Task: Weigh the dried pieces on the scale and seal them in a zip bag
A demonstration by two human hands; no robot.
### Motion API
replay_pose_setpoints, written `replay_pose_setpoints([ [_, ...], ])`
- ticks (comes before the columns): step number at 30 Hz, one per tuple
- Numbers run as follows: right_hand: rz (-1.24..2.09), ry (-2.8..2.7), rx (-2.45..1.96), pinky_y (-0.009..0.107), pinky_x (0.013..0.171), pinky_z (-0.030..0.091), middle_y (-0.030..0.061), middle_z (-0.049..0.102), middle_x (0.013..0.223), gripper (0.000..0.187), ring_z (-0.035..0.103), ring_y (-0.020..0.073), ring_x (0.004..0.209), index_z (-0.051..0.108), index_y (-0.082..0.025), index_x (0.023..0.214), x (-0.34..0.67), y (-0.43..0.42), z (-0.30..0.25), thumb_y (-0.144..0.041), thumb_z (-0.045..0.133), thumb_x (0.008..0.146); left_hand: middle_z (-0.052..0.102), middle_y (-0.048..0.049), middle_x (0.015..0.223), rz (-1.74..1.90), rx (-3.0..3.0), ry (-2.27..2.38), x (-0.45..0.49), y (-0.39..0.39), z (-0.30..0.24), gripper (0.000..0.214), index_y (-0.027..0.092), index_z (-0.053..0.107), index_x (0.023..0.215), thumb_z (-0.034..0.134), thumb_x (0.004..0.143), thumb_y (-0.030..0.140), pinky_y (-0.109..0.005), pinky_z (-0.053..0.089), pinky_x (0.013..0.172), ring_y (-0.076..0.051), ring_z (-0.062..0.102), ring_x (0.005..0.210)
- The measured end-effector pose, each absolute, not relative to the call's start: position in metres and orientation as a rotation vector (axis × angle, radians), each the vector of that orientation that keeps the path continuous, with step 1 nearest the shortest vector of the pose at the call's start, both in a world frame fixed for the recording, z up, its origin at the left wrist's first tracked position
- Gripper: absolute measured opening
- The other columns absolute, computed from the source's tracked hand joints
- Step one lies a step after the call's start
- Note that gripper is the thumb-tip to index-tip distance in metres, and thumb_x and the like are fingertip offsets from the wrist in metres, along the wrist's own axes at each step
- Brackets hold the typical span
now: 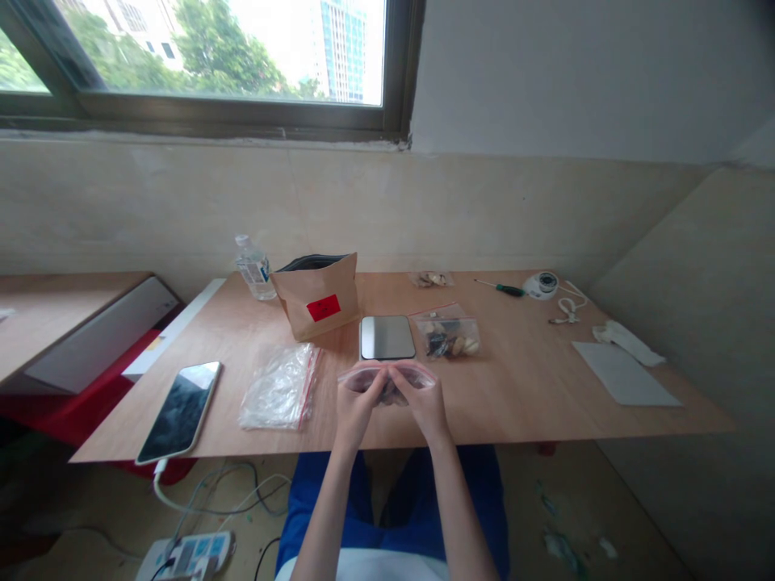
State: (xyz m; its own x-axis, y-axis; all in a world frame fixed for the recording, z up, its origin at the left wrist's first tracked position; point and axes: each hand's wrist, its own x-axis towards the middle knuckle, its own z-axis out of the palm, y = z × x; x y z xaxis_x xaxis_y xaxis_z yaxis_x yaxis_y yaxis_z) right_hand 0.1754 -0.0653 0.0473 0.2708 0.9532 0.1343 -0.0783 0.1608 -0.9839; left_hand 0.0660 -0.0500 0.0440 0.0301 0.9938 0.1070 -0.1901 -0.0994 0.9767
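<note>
Plywood desk (pixel 514 379), zip bag (pixel 391 395) between fingers (pixel 370 383)

you've got a clear zip-top plastic bag (pixel 416 374) pinched between your left hand (pixel 357 406) and right hand (pixel 425 401), its reddish zip edge stretched wide across the top. dark brownish lumps (pixel 391 395) bunch low inside, mostly hidden by your fingers, so what they are can't be told. the bag hangs just above the near part of the wooden table (pixel 533 363).
</note>
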Motion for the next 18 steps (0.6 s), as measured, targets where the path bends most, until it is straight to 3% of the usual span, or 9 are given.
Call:
replay_pose_setpoints([
  [8, 0.917, -0.998, -1.153, 0.028, 0.066, 0.053, 0.0031, 0.07, 0.074, 0.02, 0.065, 0.0177, 0.07, 0.069, -0.019, 0.076, 0.178, -0.063, 0.039, -0.038, 0.068, 0.074, 0.065, -0.0023, 0.069, 1.375, 1.209, 1.021, 0.066, -0.052, 0.042, 0.019, 0.015, 0.068, 0.078, 0.067, 0.076, 0.034, -0.02, 0.045, 0.052, -0.013, 0.06, 0.06],
  [13, 0.914, -0.984, -1.125, 0.028, 0.067, 0.051, 0.0036, 0.071, 0.074, 0.018, 0.065, 0.0182, 0.072, 0.071, -0.019, 0.075, 0.18, -0.063, 0.035, -0.036, 0.065, 0.078, 0.068, -0.0044, 0.073, 1.385, 1.131, 1.001, 0.066, -0.052, 0.044, 0.02, 0.014, 0.07, 0.076, 0.069, 0.074, 0.034, -0.024, 0.049, 0.063, -0.017, 0.063, 0.07],
  [18, 0.993, -0.96, -1.129, 0.027, 0.065, 0.05, 0.0029, 0.071, 0.073, 0.02, 0.064, 0.0187, 0.07, 0.072, -0.019, 0.075, 0.18, -0.063, 0.035, -0.038, 0.066, 0.077, 0.066, -0.0031, 0.07, 1.396, 1.01, 1.017, 0.064, -0.052, 0.038, 0.024, 0.014, 0.068, 0.074, 0.067, 0.075, 0.038, -0.024, 0.048, 0.062, -0.015, 0.061, 0.066],
])
